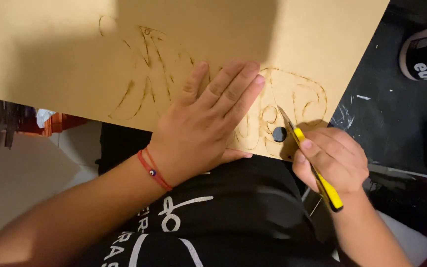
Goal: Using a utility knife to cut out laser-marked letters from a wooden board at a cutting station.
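Board (65, 54): a flat tan sheet, smooth and matte, fibreboard or thick card by its look, filling the upper frame from nine o'clock round to two o'clock; its near edge rests over your lap. Curved outlines are scored into the face, with rough, darkened, ragged grooves.

Utility knife (317, 170): a slim yellow handle with a black end and a narrow metal blade. The tip meets the board at a scored loop, just at two o'clock of a small round black hole (279, 133).

Right hand (332, 160): your fingers are curled tight around the knife handle, at four o'clock of frame centre.

Left hand (206, 123): flat, palm down, fingers together and pressed on the board. A red cord bracelet (153, 170) with one bead circles the wrist.

Black shirt (213, 217): soft fabric with white print, at six o'clock.

Black-and-white can (423, 52): cylindrical, at two o'clock, on a dark scuffed surface (386, 123).
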